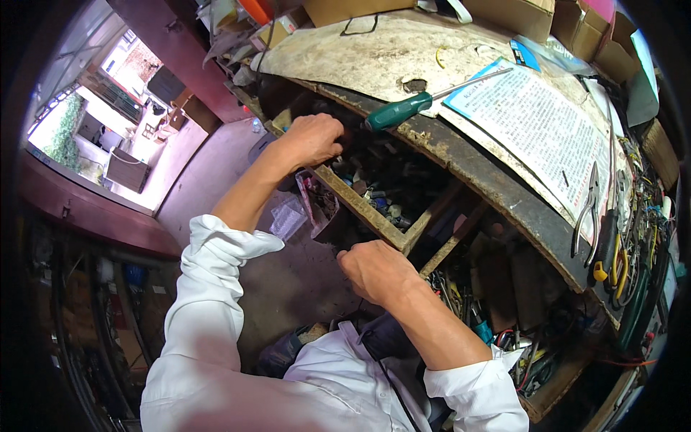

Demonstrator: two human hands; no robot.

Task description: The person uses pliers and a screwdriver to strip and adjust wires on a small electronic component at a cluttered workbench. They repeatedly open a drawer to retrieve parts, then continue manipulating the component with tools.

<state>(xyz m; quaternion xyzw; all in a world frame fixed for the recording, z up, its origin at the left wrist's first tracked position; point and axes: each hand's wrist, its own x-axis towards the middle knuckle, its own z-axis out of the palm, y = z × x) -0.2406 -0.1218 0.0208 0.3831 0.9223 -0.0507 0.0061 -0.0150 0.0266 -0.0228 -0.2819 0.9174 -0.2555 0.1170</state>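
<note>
A wooden drawer point(360, 207) juts out from under a worn workbench, with small loose parts point(389, 209) jumbled in its dark inside. My left hand point(317, 138) is closed over the far left part of the drawer's front board, fingers curled over toward the inside. Close to the board's near right corner is my right hand point(378, 270), its fingers curled in below the edge. What those fingers hold, if anything, is hidden. On the bench edge above the drawer lies a screwdriver point(399, 110) with a green handle.
The workbench point(345, 57) carries a printed sheet point(533, 133), pliers point(590, 209) and cardboard boxes point(511, 16). Another open compartment point(533, 374) with tools and wires sits at right. A pink-rimmed bin point(317, 205) stands on the floor beside the drawer. A doorway opens at far left.
</note>
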